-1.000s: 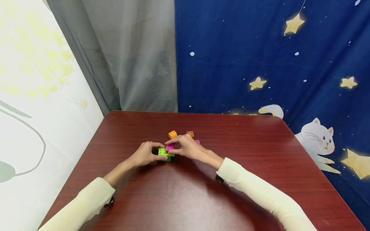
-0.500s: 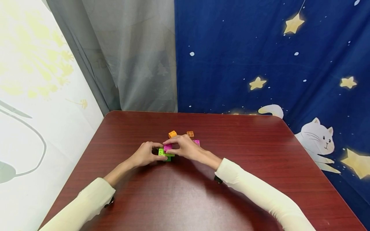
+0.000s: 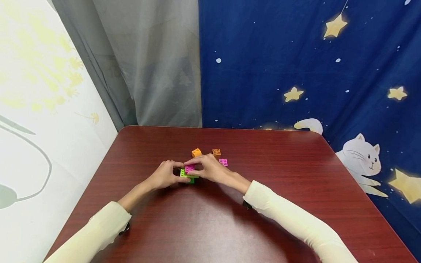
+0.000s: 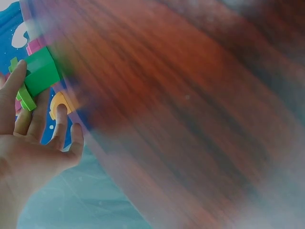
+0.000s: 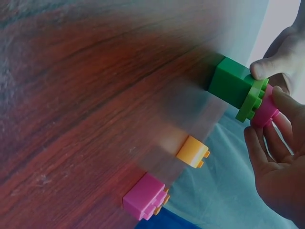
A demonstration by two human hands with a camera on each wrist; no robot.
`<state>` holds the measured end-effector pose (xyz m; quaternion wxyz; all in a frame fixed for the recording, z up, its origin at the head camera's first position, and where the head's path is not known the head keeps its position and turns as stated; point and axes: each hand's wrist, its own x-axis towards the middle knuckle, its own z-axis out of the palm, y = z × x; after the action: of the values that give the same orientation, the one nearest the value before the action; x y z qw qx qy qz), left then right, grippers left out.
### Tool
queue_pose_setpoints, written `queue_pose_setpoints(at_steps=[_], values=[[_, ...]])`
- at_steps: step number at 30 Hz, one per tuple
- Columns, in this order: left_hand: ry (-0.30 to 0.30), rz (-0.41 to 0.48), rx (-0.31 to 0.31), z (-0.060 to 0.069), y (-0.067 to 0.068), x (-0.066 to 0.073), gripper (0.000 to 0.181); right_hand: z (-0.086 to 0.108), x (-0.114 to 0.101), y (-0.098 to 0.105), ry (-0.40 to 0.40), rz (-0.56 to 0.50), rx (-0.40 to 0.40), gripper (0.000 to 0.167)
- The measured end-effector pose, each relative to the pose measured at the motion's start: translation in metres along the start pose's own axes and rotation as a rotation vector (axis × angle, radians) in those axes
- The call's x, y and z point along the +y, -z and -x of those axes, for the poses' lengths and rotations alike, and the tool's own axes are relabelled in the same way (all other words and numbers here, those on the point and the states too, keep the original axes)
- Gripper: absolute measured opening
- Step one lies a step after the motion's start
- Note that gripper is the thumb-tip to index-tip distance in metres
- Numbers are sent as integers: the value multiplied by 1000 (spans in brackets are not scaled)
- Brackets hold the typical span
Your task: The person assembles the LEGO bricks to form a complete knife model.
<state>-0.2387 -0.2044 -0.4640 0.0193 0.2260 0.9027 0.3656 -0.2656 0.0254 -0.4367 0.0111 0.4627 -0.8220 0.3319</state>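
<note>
The right hand point(image 3: 210, 168) pinches a pink block point(image 3: 189, 168) at its nine o'clock, atop the green stack point(image 5: 237, 87) the left hand point(image 3: 164, 175) grips.

On the table point(image 3: 279, 164), three loose bricks point(image 3: 216, 152) lie behind the stack point(image 5: 251, 100).

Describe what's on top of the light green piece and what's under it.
On top is a pink block, pinched by the right hand; underneath, the dark green block. Studs beneath the pink block are covered; whether it's fully pressed down can't be told.

Curtained indoor space, starry drape point(image 3: 256, 65), reddish-brown table point(image 3: 204, 223)
</note>
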Motion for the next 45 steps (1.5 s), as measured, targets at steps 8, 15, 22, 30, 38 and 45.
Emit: queue_pose_setpoints(at_steps=[8,15,22,30,38,45], values=[[22,-11,-2,-1,1,-2,52,-1,0,-3,-36,15,-8,35],[21,-3,-14,-2,0,-3,52,-1,3,-4,-47,24,14,35],[20,-11,-20,-4,1,-1,52,3,7,-6,-77,51,18,36],[25,-34,-19,-3,0,-2,51,4,8,-10,-24,60,35,36],[10,-41,-27,-1,-1,-2,47,7,10,-10,22,106,24,41],[-2,-43,-12,-2,-2,-1,47,12,14,-3,29,166,29,43]])
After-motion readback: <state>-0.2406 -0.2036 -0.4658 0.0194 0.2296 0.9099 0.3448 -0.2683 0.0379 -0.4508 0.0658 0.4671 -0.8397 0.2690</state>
